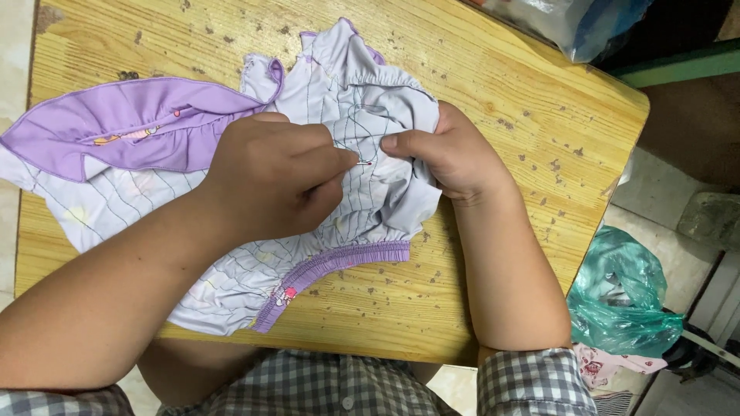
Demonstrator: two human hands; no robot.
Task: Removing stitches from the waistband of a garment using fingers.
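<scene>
Scuffed wooden table is bearing a crumpled lilac garment with purple ruffles. Left hand is pinching a red-tipped pin over it; right hand is clutching bunched fabric beside the pin.

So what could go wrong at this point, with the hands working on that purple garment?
The left hand pinches a small red-tipped tool right beside the right hand's thumb, so a slip might prick it. The pale purple garment is bunched under the right hand, so the tip could catch an extra layer. One frilled edge overhangs the wooden table and could drag.
</scene>
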